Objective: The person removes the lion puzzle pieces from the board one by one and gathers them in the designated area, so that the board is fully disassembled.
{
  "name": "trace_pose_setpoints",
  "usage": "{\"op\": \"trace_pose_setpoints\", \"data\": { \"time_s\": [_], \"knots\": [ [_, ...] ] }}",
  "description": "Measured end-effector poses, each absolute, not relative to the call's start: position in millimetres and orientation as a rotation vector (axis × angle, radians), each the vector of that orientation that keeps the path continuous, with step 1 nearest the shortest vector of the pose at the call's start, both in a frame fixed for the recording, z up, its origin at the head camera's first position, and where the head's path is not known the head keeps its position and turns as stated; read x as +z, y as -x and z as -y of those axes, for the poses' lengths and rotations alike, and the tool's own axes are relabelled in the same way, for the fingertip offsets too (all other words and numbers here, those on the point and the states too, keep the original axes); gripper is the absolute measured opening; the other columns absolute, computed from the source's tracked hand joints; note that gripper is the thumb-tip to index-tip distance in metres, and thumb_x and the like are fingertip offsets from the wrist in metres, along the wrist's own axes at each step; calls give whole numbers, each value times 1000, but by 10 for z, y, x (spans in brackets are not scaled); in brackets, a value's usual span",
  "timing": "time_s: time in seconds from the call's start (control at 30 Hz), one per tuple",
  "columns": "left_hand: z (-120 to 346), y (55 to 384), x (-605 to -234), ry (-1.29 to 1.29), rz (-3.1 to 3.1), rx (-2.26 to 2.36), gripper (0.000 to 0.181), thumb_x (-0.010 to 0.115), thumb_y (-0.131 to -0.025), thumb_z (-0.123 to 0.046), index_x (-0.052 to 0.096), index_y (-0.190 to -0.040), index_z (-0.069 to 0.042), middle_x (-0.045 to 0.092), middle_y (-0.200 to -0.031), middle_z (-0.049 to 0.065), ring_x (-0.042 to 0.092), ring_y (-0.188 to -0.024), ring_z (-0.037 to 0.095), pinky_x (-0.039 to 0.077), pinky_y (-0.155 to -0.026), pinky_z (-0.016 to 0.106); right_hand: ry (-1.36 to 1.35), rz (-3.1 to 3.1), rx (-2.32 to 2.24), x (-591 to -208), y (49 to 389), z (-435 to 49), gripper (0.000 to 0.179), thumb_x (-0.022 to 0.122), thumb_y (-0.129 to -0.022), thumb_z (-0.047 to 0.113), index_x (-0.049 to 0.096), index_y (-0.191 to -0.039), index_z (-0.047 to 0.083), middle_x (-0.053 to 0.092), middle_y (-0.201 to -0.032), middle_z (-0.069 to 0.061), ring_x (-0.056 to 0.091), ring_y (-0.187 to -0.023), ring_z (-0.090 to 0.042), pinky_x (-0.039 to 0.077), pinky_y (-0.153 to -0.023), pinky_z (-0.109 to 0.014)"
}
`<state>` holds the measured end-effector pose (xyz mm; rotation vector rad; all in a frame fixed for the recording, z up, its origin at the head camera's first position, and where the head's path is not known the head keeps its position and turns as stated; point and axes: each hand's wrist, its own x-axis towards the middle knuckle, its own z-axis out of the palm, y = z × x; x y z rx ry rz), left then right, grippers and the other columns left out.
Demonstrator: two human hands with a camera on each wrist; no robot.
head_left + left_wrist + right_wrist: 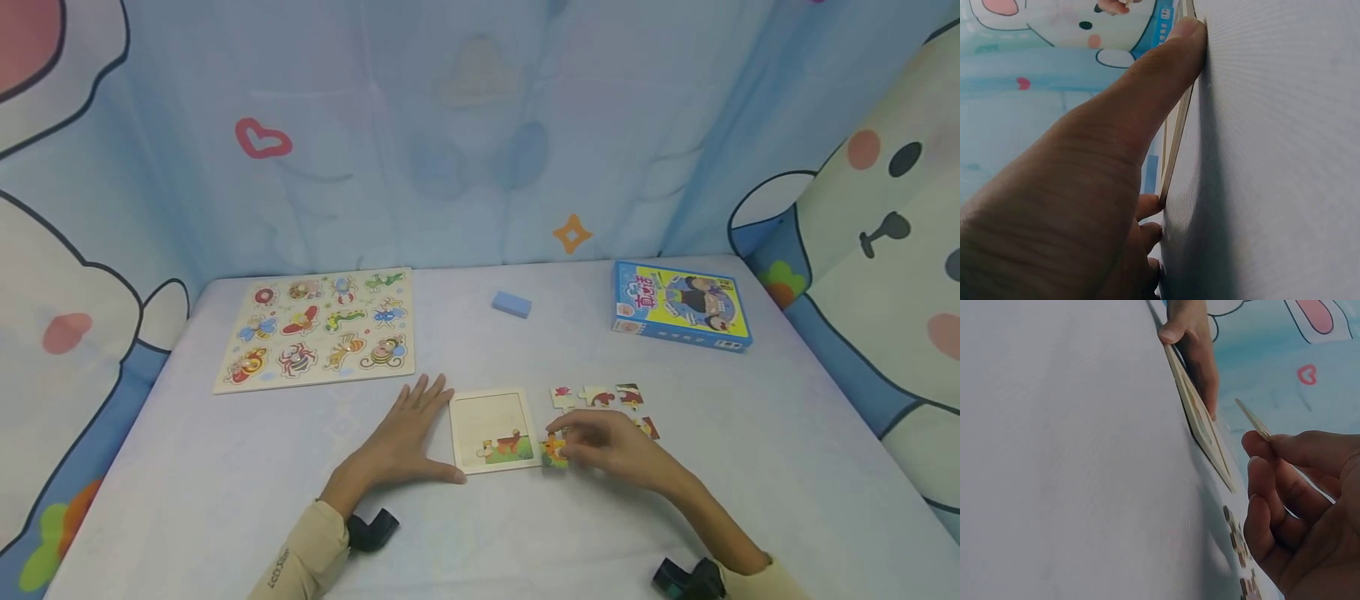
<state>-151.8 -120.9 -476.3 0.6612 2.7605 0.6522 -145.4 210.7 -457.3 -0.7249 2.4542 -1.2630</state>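
"Pinching a puzzle piece [552, 456], the right hand [611, 448] holds it up near the board [487, 418]. Left hand [405, 442]?"

"Spread, touching the board's edge. If the pinch slips, the piece might fall."

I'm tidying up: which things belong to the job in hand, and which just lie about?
In use:
- wooden puzzle tray
- held puzzle piece
- loose puzzle pieces

Lying about, it seems:
- bug puzzle board
- blue block
- blue-and-yellow box
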Motion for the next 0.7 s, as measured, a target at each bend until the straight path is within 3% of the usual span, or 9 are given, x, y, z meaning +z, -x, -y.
{"op": "trace_pose_setpoints", "data": {
  "time_s": [0.7],
  "knots": [
    [1213,1518,-4747,-667,-2752,670,118,74,-62,-71,25,-152,-13,9,-162,2,-2,-148,21,-1,-121,40,562,-2316,-1245,-4579,1353,-2415,29,65,-92,17,61,-119,9,67,-78,-4,59,-54,-15,55,-51,-31]
  ]
}}
